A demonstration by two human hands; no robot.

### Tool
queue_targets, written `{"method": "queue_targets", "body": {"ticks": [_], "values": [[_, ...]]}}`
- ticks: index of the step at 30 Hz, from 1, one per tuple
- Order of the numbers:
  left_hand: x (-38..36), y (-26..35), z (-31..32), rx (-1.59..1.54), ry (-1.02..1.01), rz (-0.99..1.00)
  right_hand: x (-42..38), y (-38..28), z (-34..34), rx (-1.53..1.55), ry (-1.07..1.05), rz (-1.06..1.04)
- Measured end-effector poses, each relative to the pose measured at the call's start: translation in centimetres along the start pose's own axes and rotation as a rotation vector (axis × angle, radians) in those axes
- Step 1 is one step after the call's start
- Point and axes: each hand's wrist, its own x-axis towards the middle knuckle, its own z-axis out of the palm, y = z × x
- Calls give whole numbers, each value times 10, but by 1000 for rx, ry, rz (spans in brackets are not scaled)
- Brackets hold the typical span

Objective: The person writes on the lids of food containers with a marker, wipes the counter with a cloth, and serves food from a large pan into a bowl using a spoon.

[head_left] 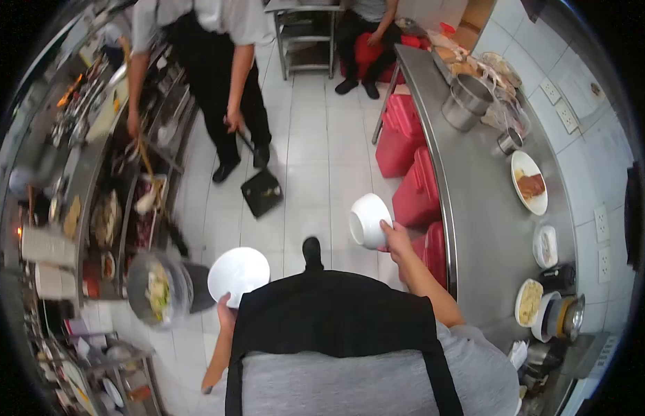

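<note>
In my left hand [227, 312] is a round white bowl [238, 276], gripped at its near edge. A clear bin [182, 295] with food scraps inside stands just left of that bowl. My right hand [397, 240] grips a second white bowl [369, 220], which is tipped on its side with its base facing left. The fingers on the far side of each bowl are hidden. Both bowls are held above the tiled floor, apart from each other.
A person ahead holds a black dustpan [261, 193] and a broom [146, 163]. Red bins [416, 187] stand under the steel counter [478, 215] on my right, which bears a metal pot [466, 102] and an oval plate of food [529, 183]. Another person sits at the back.
</note>
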Motion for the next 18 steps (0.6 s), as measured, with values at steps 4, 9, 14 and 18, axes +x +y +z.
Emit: {"method": "queue_targets", "body": {"ticks": [4,9,14,18], "values": [[161,55,32,-10,-189,-636,44,-107,26,129,12,52],[171,118,295,240,-192,21,116,-196,28,225,-12,24],[248,165,465,251,-444,8,208,-279,24,319,2,-53],[303,182,577,214,-501,-21,304,-348,29,378,-19,-94]]}}
